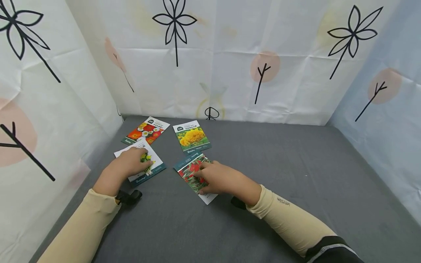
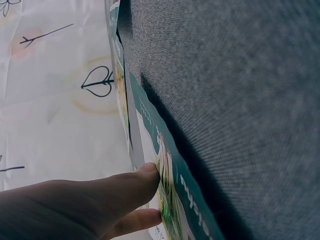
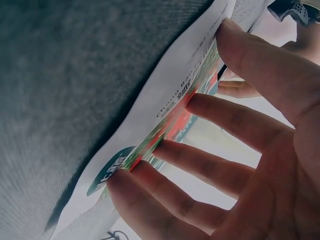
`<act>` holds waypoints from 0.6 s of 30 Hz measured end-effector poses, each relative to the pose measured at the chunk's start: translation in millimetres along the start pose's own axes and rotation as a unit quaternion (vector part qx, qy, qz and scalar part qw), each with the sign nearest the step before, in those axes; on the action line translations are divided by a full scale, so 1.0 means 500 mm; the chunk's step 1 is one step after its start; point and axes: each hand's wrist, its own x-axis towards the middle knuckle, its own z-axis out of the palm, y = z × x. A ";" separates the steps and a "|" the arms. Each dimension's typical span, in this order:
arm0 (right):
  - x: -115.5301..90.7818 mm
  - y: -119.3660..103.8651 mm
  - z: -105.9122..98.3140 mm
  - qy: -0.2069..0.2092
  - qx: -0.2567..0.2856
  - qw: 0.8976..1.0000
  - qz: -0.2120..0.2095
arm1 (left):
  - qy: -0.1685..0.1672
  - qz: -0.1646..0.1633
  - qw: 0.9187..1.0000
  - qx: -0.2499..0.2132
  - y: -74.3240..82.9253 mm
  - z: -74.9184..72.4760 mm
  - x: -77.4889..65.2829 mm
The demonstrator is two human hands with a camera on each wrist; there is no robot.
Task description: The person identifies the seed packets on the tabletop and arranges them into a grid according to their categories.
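Note:
My left hand [image 1: 129, 163] rests on a white seed packet [image 1: 149, 176] with a teal band and a yellow-green plant picture, at the left of the table. In the left wrist view the thumb and a finger touch the face of that packet. My right hand [image 1: 223, 179] lies over a seed packet with red flowers [image 1: 190, 171], whose teal end points away from me. Seen from the right wrist, its spread, fairly straight fingertips [image 3: 197, 102] touch the packet's printed face.
Behind the left packet lies a seed packet with orange, red and white flowers [image 1: 154, 128], partly overlapped by it. A packet with yellow flowers [image 1: 192, 137] lies just beyond the red one. Patterned white cloth [image 1: 217, 87] walls the grey table [image 1: 279, 160] at back and sides.

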 end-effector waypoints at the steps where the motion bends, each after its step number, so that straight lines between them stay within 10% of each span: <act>1: -0.001 0.001 0.000 0.000 0.003 1.000 0.000 | 0.000 0.001 1.000 -0.001 0.000 0.000 0.000; 18: -0.010 0.006 -0.005 -0.001 0.013 1.000 0.005 | -0.002 0.006 1.000 0.005 -0.002 -0.004 0.000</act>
